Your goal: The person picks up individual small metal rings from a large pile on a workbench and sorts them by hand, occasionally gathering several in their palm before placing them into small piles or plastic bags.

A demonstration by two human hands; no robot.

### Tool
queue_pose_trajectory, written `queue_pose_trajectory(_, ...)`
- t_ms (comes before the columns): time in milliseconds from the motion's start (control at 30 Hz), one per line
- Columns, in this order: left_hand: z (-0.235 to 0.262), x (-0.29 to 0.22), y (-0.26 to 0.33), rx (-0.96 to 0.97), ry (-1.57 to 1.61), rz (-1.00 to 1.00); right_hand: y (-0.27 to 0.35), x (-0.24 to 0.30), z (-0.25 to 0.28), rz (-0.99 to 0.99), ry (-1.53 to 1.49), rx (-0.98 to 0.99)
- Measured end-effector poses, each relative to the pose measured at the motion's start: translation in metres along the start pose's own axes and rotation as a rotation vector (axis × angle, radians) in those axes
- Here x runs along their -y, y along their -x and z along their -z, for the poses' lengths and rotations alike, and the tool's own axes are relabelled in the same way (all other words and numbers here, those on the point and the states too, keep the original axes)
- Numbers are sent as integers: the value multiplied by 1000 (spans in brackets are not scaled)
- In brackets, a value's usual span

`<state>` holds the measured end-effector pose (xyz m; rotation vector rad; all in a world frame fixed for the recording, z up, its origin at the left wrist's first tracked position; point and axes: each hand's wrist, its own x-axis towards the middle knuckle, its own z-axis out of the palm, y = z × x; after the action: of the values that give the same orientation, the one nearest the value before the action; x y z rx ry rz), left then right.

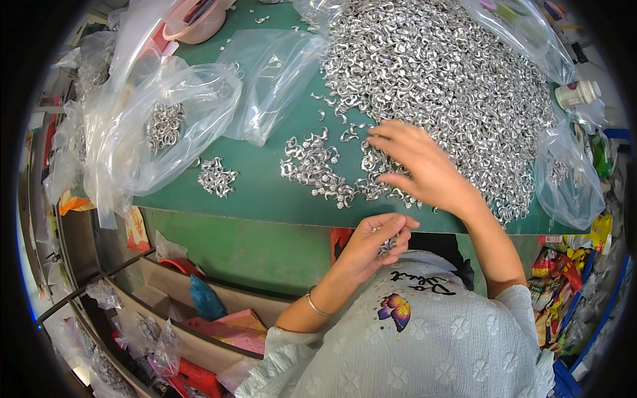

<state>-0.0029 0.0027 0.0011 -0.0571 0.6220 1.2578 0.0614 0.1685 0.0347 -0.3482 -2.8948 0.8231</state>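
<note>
Small curved silver metal pieces form a large heap (438, 73) across the right half of the green table (259, 192). My right hand (424, 166) is over the near-left edge of this heap, fingers stretched and thumb apart, slightly blurred, with nothing seen in its grasp. Just off the table's front edge, my left hand (368, 245) is curled around several silver metal pieces (387, 247), which show between the fingers. Left of my right hand lies a smaller cluster (308, 159) of these pieces. Farther left sits another little pile (217, 177).
A clear plastic bag (199, 86) with metal pieces lies at the left, beside a flat clear bag (275, 86). A pink bowl (196, 23) stands at the far left. At the right are a white bottle (577, 94) and another clear bag (567, 172). A divided bin (199, 298) stands below left.
</note>
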Motion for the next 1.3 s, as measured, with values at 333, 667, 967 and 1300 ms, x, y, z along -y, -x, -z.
queue_pose_trajectory(333, 0, 1, 0, -5, -20, -13, -25, -4, -21, -63, -165, -218)
queue_pose_trajectory(667, 2, 2, 1, -9, -3, -34, -48, -5, -43, 49, 248, -187)
queue_pose_trajectory(967, 4, -1, 2, -24, 16, -48, -41, -13, -29, -12, -124, -262)
queue_pose_trajectory(1300, 5, -3, 1, -69, 148, -189, -34, -5, -24, -18, 34, -306)
